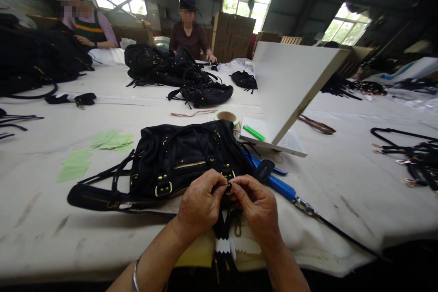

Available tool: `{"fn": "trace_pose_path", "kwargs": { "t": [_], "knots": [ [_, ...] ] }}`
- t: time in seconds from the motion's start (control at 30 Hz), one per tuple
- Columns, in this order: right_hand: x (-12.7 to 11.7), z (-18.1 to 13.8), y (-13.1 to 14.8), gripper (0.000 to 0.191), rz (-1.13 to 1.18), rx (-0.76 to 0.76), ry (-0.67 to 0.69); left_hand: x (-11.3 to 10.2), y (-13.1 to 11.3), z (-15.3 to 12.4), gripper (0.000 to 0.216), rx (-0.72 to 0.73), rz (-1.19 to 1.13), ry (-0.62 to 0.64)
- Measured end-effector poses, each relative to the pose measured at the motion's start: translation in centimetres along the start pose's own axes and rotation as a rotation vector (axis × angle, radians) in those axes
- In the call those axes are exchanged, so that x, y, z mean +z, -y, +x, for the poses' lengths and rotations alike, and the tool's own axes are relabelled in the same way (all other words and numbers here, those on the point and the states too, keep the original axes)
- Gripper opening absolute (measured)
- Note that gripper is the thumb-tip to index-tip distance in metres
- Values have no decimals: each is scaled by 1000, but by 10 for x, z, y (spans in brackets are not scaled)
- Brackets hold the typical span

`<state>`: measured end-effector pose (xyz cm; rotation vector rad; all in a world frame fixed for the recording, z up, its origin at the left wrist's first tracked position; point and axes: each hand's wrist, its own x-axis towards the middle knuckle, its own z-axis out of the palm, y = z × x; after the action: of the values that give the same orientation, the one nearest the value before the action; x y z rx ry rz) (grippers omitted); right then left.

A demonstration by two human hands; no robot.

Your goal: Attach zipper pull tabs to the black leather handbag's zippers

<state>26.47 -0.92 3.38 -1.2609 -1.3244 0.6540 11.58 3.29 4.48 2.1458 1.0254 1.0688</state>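
Starting at left with green paper slips (112,141), loose on the pale table cover (37,155). Next, mid-table, black handbag (191,146), lying with brass-toned front zip (190,164) and buckles in view. Left hand (201,196) in front of bag's lower right part, thumb and forefinger pinched on small dark piece (229,187), too small to identify. Just below, black strap bundle (224,223) with white paper band (223,245), hanging toward table edge; metal snap hook (238,226) beside. Right hand (258,205) meeting left, also pinching the same piece. Farther right, blue-handled tool (282,186), lying unused; then black straps (414,148) with metal clasps.

Judging step as fine two-handed work on small piece near right buckle, probably fastening or threading, can't tell which. Next move likely calls for steady fingertip grip, small aligning push or pull, without snagging straps below.
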Motion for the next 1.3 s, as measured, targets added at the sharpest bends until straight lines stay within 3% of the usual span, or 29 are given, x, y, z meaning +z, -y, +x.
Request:
{"fn": "trace_pose_path", "kwargs": {
  "t": [1.3],
  "knots": [
    [1, -1, -1, 7, -148, -167, 0, 4, 5, 1, 11, 73, -18, -41]
  ]
}}
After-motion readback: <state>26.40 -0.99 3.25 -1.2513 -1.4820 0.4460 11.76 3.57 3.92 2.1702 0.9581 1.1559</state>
